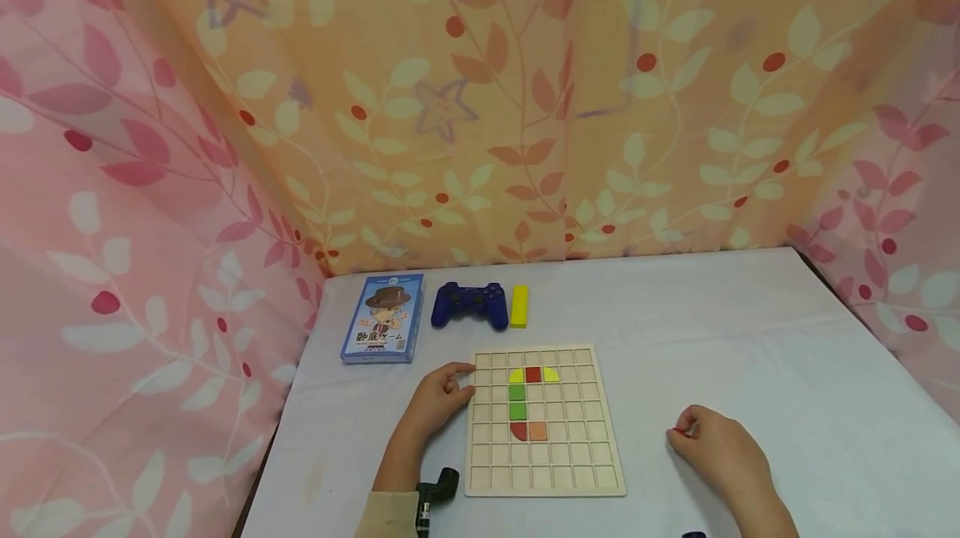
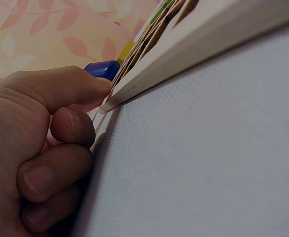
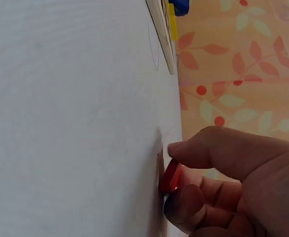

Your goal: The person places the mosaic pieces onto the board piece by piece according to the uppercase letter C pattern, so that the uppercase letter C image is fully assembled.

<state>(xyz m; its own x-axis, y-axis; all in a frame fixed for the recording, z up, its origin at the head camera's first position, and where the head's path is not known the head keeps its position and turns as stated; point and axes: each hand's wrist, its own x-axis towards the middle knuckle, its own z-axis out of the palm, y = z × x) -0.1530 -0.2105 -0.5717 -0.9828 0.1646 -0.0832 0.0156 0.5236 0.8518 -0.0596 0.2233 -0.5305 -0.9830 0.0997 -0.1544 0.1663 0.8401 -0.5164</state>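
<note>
A wooden grid board (image 1: 545,478) lies on the white table, with colored pieces in some squares: yellow quarter-rounds, a red square (image 1: 533,374), green squares (image 1: 517,410), a red quarter-round (image 1: 519,431) and an orange square (image 1: 537,431). At its left edge is my left hand (image 1: 435,399). The thumb (image 2: 80,89) touches the board's rim in the left wrist view, while the lower fingers are bent beneath it. Right of the board, my right hand (image 1: 720,446) pinches a small red piece (image 3: 170,175) between thumb and finger, close above the table; its full shape is hidden.
Behind the board stand a blue card-game box (image 1: 385,319), a dark blue game controller (image 1: 470,304) and a yellow block (image 1: 519,307). A black curved object (image 1: 447,484) is by the left wrist. Something dark (image 1: 694,535) shows at the bottom edge. Patterned curtains (image 1: 525,146) surround the table.
</note>
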